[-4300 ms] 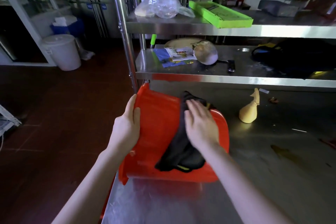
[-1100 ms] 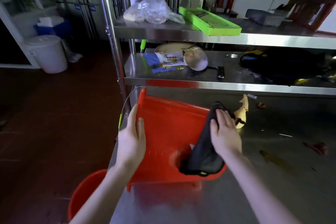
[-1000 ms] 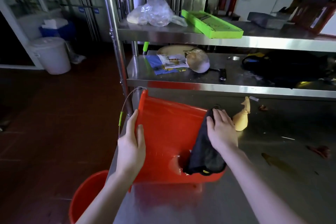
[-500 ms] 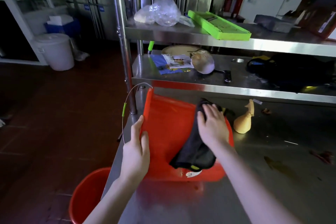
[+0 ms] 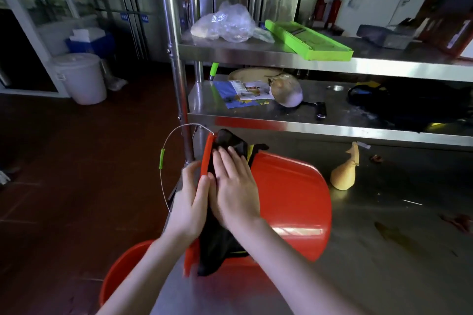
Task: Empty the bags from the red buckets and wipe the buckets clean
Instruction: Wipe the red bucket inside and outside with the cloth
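Far to your left a white lidded tub (image 5: 79, 77) stands on the dark floor. Nearer you, a second red bucket (image 5: 120, 276) sits on the floor, just beside and below the left edge of the bench (image 5: 384, 263). A wire handle (image 5: 166, 181) with a green grip arcs out to the left of the red bucket (image 5: 289, 199), which lies on its side on the bench with its rim at the left edge and its body reaching right. Your left hand (image 5: 190, 202) grips that rim, fingers on the far side and thumb along the near edge. A black cloth (image 5: 220, 238) lies against the bucket's wall just beside the rim, one end poking up above it and the other hanging toward you. Your right hand (image 5: 235, 192) lies flat on the cloth with its fingers straight, pressing it to the bucket. Further right, apart from the bucket, a tan funnel-shaped piece (image 5: 344, 174) stands on the bench. On the shelf above, a clear plastic bag (image 5: 225, 23) lies next to a green tray (image 5: 307, 39).
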